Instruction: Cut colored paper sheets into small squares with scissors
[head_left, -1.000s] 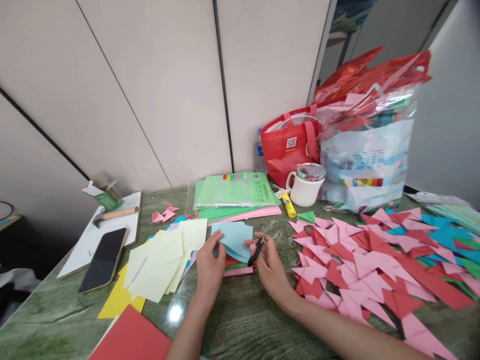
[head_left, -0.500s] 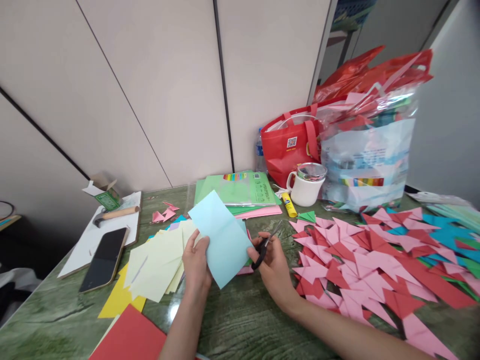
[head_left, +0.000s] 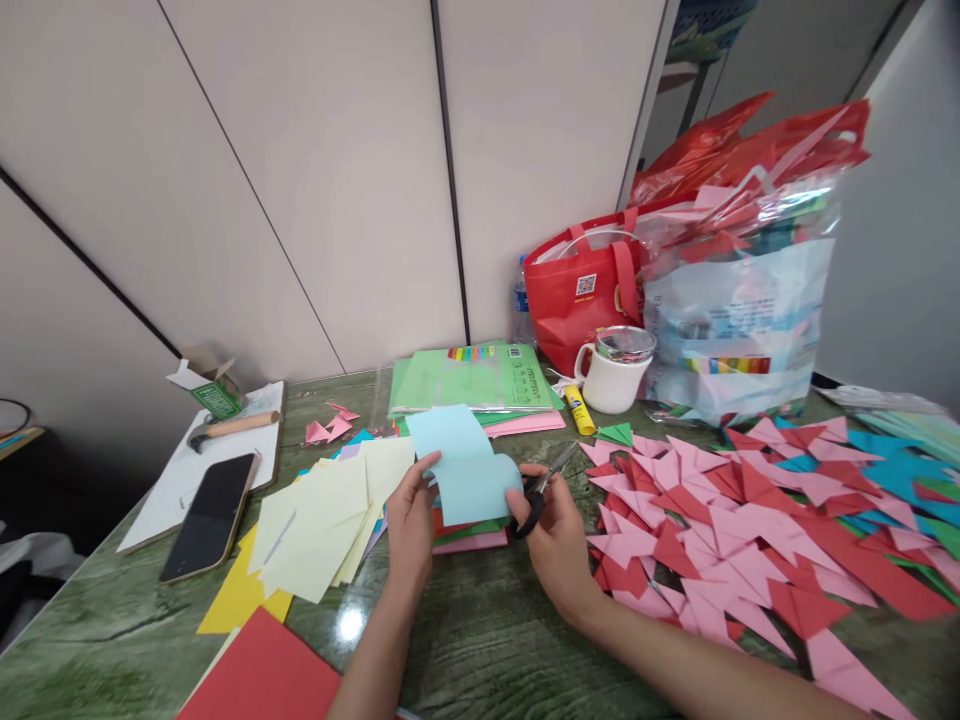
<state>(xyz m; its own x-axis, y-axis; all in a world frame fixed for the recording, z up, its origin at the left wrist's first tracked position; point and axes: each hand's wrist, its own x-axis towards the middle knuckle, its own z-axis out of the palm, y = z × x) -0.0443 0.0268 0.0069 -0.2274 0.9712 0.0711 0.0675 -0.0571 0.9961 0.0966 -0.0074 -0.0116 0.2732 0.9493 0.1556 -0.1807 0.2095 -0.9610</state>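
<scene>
A light blue sheet of paper (head_left: 469, 465) is held up between my two hands, with a crease across its middle and its lower half curling. My left hand (head_left: 411, 520) pinches the sheet at its left edge. In my right hand (head_left: 556, 535) are black-handled scissors (head_left: 534, 500), their blades pointing up and away to the right; the fingertips of that hand also touch the paper's right edge. Beneath the sheet lie red, green and pink papers (head_left: 472, 545), partly hidden by it.
Pale yellow sheets (head_left: 315, 520) and a phone (head_left: 210, 515) lie on the left, with red paper (head_left: 259, 670) in front. Folded pink and red pieces (head_left: 712, 540) cover the right. Green paper packs (head_left: 472, 380), a glue stick (head_left: 579, 410), a white mug (head_left: 615, 372) and bags (head_left: 739, 300) stand behind.
The light blue sheet has turned from a tilted, diamond-like position to a more level one and now bends at its crease. Both hands have shifted slightly to the right, the scissors still in the right.
</scene>
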